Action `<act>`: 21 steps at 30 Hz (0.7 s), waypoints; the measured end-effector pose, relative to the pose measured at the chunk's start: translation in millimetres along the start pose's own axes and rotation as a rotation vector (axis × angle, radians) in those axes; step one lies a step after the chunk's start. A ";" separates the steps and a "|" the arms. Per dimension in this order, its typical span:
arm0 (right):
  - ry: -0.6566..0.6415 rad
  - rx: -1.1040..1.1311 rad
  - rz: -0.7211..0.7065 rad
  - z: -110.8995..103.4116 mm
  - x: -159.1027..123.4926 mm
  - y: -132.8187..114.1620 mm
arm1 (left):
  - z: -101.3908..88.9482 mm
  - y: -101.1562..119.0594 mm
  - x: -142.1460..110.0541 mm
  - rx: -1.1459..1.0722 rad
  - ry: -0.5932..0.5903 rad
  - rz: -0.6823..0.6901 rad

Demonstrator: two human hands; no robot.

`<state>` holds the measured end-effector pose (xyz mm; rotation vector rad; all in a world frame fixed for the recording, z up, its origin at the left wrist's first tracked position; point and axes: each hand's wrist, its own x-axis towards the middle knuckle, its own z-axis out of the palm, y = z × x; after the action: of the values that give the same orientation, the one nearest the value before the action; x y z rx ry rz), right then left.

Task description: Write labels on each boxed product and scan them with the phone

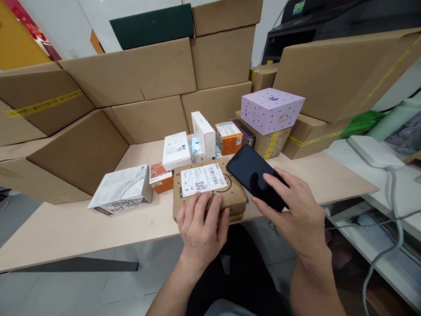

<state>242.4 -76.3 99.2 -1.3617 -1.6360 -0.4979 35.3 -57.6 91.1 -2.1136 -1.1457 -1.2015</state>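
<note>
A brown cardboard box [236,202] with a white shipping label [203,178] on top lies at the table's front edge. My left hand [203,222] grips its near edge, fingers bent over the top and the thumb toward the front right. In my right hand [295,209] is a black smartphone [253,171], tilted above the box's right side. Its dark screen faces me, and one finger is over the glass. Just left of the brown box stand a small orange box [161,178] and a larger white box [121,189] with "Super Meal" printing.
Behind the brown box are white boxes [178,150], an orange-and-white box [228,139] and a purple dotted box [272,109] on a taped carton. Large cardboard cartons [149,119] wall off the back and left of the wooden table [118,231]. Grey cables [395,219] hang at right.
</note>
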 end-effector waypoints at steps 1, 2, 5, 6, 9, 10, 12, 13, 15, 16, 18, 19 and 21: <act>-0.001 0.025 -0.026 -2.4 1.8 -6.2 | -0.3 -0.1 -0.2 0.000 -0.003 0.000; -0.003 0.045 -0.052 -4.1 3.0 -11.5 | -0.6 -0.2 -0.3 0.001 -0.006 -0.001; -0.027 0.089 -0.098 -5.9 4.6 -21.9 | -1.5 -0.3 -0.2 0.008 -0.013 0.002; -0.039 0.102 -0.102 -5.8 4.6 -24.0 | -1.6 -0.1 -0.1 0.009 -0.014 0.001; -0.075 0.133 -0.089 -5.1 3.7 -27.0 | -1.5 0.3 0.4 0.008 -0.006 -0.003; -0.082 0.139 -0.087 -4.9 3.2 -27.3 | -1.4 0.4 0.5 0.006 -0.003 -0.005; -0.088 0.142 -0.093 -4.6 2.4 -27.4 | -1.4 0.6 0.7 0.003 0.002 -0.003; -0.089 0.142 -0.100 -4.5 2.0 -27.4 | -1.5 0.6 0.8 0.000 0.002 -0.001; -0.086 0.141 -0.116 -4.3 1.4 -27.3 | -1.8 0.6 0.9 -0.003 0.000 0.001; -0.085 0.141 -0.123 -4.2 1.1 -27.4 | -2.0 0.6 0.9 -0.003 -0.002 0.001; -0.086 0.146 -0.130 -4.0 0.8 -27.6 | -2.4 0.6 0.8 -0.003 -0.002 -0.001; -0.088 0.150 -0.131 -4.0 0.6 -27.8 | -2.5 0.7 0.7 -0.003 -0.002 -0.001; -0.093 0.158 -0.133 -3.9 0.4 -28.3 | -2.6 0.8 0.7 -0.004 0.002 -0.001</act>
<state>217.9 -87.8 108.2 -1.1800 -1.8109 -0.3782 34.9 -59.5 93.0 -2.1142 -1.1444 -1.2073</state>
